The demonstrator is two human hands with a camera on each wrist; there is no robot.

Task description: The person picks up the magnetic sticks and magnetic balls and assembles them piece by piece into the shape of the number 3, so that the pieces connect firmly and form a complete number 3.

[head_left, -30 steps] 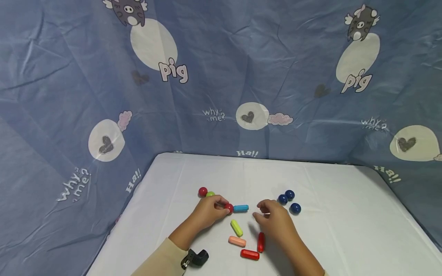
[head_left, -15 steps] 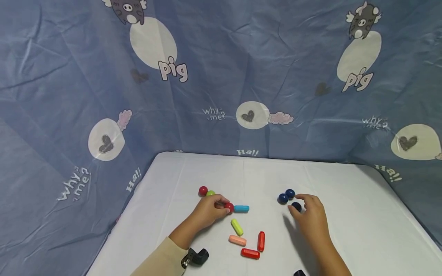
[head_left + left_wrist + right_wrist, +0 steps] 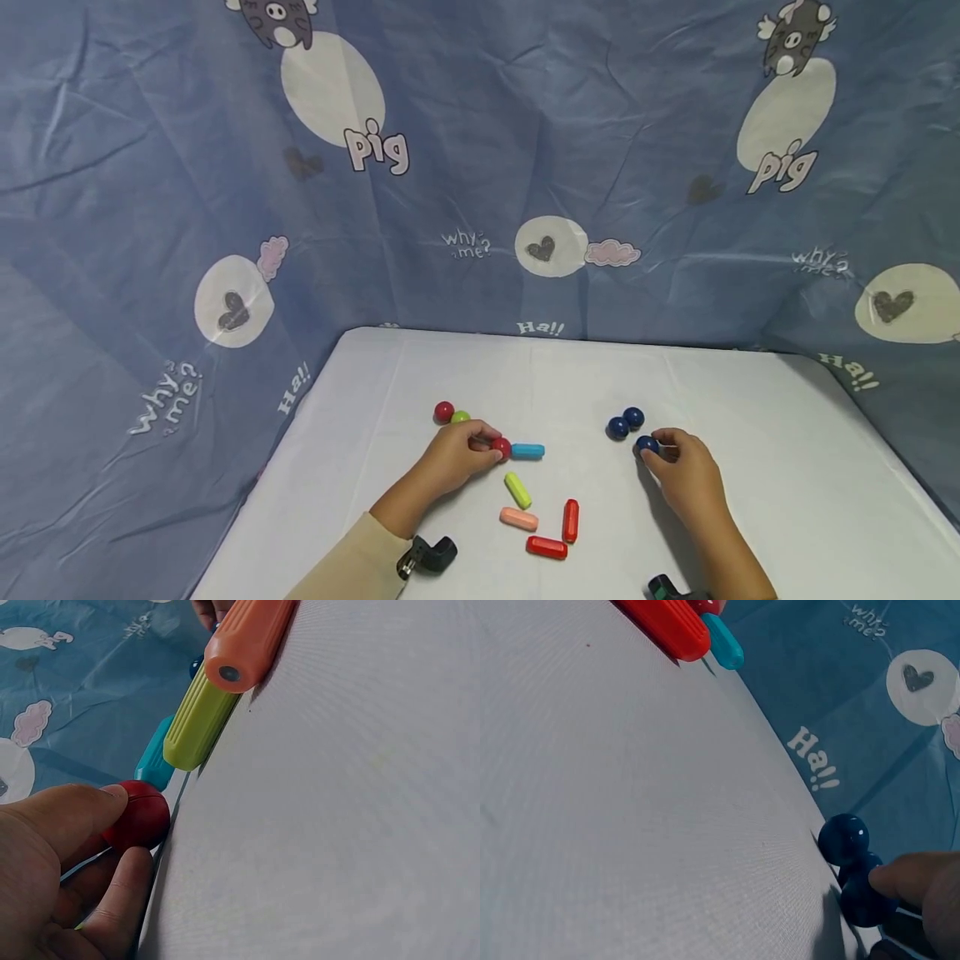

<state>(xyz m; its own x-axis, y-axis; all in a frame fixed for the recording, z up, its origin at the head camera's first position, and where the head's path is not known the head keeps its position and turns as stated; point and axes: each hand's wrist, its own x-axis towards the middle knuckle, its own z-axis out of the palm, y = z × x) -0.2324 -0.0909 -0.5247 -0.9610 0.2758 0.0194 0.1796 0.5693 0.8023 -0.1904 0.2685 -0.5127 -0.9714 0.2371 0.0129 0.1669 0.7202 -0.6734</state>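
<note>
My left hand (image 3: pixel 450 460) pinches a red ball (image 3: pixel 501 448) between thumb and fingers, low over the white table. A light blue ribbed stick (image 3: pixel 528 451) lies end-on against that ball, pointing right. On the right side, my right hand (image 3: pixel 688 477) pinches a dark blue ball (image 3: pixel 647 443) with thumb and fingertips. In the right wrist view, the thumb presses on this glossy ball (image 3: pixel 865 904). Just beyond it, two more dark blue balls (image 3: pixel 618 427) sit side by side. A second red ball (image 3: pixel 444 412) and a green ball (image 3: pixel 461 416) lie behind my left hand, the green one partly hidden.
Between my forearms lie a yellow-green stick (image 3: pixel 517 490), an orange stick (image 3: pixel 519 518) and two red sticks (image 3: pixel 571 521). The orange stick's end (image 3: pixel 229 673) carries a grey disc. A blue printed curtain (image 3: pixel 450 167) hangs behind and beside the white table (image 3: pixel 570 375).
My right hand has moved right from near the light blue stick to the nearest dark blue ball and taken hold of it. The left hand stays on the red ball.
</note>
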